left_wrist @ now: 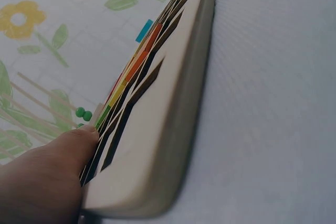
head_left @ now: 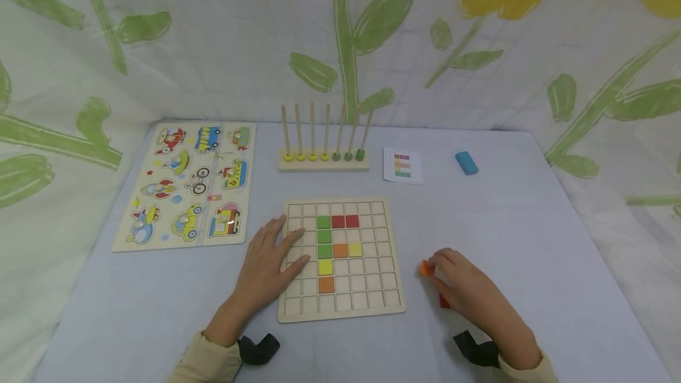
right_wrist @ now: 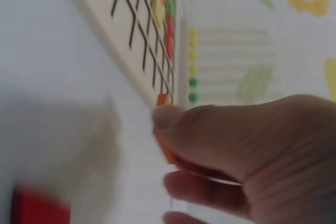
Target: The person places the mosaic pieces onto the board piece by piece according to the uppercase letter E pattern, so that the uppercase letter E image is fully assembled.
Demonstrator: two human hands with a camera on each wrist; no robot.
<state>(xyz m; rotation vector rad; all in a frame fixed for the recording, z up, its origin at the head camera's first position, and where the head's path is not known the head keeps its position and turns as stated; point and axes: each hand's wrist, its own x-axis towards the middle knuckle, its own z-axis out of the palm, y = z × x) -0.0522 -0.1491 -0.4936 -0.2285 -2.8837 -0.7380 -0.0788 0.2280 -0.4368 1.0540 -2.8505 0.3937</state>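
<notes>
A wooden grid board (head_left: 372,299) lies in the middle of the table, with green, red, orange and yellow square tiles set in several of its cells. My left hand (head_left: 270,259) rests on the board's left edge, fingers spread; its thumb (left_wrist: 73,148) lies on the surface in the left wrist view. To the right of the board, my right hand (head_left: 461,281) pinches an orange tile (right_wrist: 164,142) between thumb and fingers, apart from the board. Under that hand a red tile (head_left: 444,301) lies on the cloth, partly hidden; its red corner (right_wrist: 42,206) shows in the right wrist view.
A picture puzzle board (head_left: 159,217) lies at the left. Behind the grid stand a wooden peg rack (head_left: 323,165) with yellow and green beads, a card (head_left: 402,166) with a coloured pattern, and a blue block (head_left: 467,163). A flowered curtain hangs at the back.
</notes>
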